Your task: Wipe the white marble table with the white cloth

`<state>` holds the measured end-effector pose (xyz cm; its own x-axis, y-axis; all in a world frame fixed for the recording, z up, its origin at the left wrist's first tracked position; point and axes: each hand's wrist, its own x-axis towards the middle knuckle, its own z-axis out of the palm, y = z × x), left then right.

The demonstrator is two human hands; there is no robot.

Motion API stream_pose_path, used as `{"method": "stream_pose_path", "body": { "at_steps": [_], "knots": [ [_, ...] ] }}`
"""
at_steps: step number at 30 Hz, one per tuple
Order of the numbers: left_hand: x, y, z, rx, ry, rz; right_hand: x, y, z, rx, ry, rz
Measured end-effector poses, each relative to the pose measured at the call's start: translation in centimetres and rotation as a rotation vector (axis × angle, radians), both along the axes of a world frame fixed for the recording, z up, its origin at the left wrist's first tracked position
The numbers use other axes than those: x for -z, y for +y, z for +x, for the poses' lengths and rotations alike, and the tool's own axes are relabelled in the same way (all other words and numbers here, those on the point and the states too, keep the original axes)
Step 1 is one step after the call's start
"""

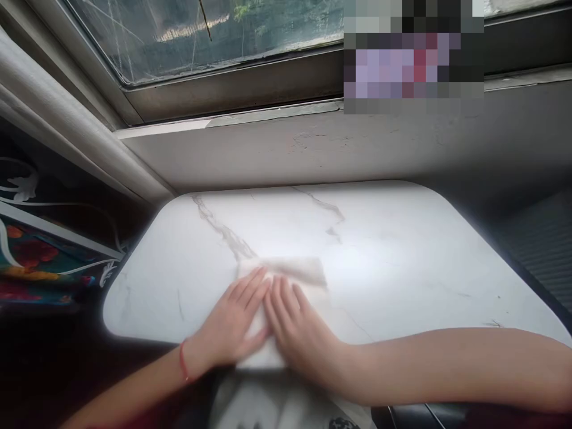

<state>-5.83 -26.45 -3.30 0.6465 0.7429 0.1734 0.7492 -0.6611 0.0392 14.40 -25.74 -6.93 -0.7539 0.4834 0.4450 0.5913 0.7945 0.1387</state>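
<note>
Both of my hands lie flat, side by side, on a thin white sheet [313, 294] that looks like a paper napkin or tissue; its exact kind is hard to tell. My left hand [232, 325] has its fingers stretched out and its thumb pointing right. Against its fingertips rests my right hand [297, 325], fingers extended and palm down. The sheet's far edge shows a raised or folded strip beyond my fingertips. Under the sheet is a white marble-patterned table [393, 262], near its front edge. A red string circles my left wrist.
Behind the table runs a pale wall [250, 152] below a window [187, 42]. A white metal frame [58, 229] with colourful floral fabric [36, 250] stands at the left. Pale printed cloth [268, 399] shows below the table's front edge. A pixelated patch covers the upper right.
</note>
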Motion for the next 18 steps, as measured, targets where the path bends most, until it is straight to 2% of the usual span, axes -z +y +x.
{"method": "stream_pose_path", "body": {
  "at_steps": [3,6,10,13,18],
  "knots": [
    [-0.2,-0.2,-0.9,-0.007,-0.007,0.008,-1.0,0.3,-0.7,-0.02,-0.032,-0.001],
    [-0.8,1.6,-1.7,-0.037,0.01,-0.013,-1.3,2.0,-1.9,-0.016,-0.082,0.016],
    [-1.8,5.8,-2.7,-0.099,0.04,-0.061,-0.8,5.7,-3.8,0.017,-0.108,0.069],
    [-2.3,9.5,-3.6,-0.145,0.042,-0.09,-0.5,9.4,-5.5,0.035,-0.106,-0.003],
    [-1.4,14.7,-6.8,-0.215,0.003,-0.097,-0.7,15.8,-8.9,0.028,-0.067,-0.118]
  ]
}}
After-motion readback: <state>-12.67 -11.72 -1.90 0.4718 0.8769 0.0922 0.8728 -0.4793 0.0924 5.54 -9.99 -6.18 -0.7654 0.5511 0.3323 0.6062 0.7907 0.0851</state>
